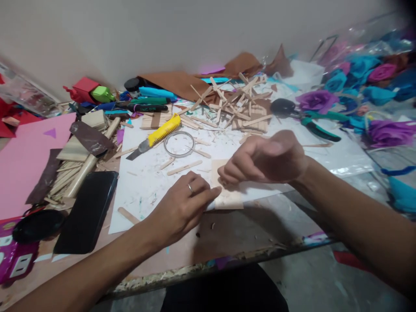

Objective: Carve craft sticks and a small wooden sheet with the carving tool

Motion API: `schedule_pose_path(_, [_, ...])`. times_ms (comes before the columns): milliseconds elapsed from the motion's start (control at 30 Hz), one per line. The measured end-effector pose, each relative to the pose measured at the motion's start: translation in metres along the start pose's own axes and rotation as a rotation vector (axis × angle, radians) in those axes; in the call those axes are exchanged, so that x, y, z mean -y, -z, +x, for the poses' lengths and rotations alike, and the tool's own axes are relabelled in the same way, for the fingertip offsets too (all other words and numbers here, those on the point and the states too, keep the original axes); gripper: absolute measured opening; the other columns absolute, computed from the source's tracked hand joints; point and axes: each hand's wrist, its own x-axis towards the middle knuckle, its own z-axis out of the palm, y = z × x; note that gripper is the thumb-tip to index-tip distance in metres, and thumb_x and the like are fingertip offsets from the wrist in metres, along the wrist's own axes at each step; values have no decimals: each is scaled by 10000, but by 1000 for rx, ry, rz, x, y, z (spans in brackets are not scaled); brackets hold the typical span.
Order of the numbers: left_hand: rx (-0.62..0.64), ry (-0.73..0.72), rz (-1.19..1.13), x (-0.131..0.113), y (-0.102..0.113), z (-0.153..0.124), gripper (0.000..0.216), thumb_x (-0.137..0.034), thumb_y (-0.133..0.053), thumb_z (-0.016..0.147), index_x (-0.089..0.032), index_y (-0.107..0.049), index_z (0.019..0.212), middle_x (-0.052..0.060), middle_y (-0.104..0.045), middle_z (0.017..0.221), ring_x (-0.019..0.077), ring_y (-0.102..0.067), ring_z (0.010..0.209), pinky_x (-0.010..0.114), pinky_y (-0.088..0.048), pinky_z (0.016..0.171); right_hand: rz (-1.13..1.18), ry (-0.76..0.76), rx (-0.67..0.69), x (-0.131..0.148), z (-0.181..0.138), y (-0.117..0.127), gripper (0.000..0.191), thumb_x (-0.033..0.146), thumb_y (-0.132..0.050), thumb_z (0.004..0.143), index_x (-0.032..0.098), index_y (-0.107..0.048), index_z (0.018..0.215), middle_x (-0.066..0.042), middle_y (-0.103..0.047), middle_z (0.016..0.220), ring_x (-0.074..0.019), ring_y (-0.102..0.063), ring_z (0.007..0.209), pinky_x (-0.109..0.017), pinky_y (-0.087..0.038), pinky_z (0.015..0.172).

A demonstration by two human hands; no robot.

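Observation:
A thin square of pale wood [229,202] lies flat at the front edge of a white sheet [146,197]. My left hand [185,203], with a ring on one finger, rests at the square's left side. Its fingers are bent and closed, and a small white thing [210,206] shows beneath them, too little to name. Over the square's upper right my right hand [264,160] is closed, slightly blurred, its fingers curled towards the wood. Whatever those fingertips hold, if anything, is hidden. Beyond my left hand are loose craft sticks [184,167] and a roll of clear tape [179,144].
A yellow utility knife [156,135] lies behind the tape, blade out. Craft sticks [240,104] are heaped at the back. Green-handled pliers [320,125] and purple paper flowers [391,132] lie right; a black phone [87,212] and wood pieces [76,147] left. The table edge [182,273] is near.

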Motion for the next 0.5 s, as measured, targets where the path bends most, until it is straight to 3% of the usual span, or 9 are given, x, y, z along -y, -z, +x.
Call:
schedule_pose_path(167, [-19,13,4,0,-1,-2,342,-36,-513,997,-144,-566,1318,120,-635,1085,249,-530,1036,434,-492,890,23,53,-7,0,2,1,683,762,-389,973,183,-560,653,51,-334,528,-149,-353,545,-351,-412,652])
schedule_pose_path(500, [-14,10,34,1,-2,-2,364,-56,-513,1004,-183,-563,1341,111,-638,1092,248,-533,1037,435,-498,889,92,181,-77,-14,6,-1,729,791,-355,970,182,-541,616,56,-337,483,-121,-335,462,-306,-370,539])
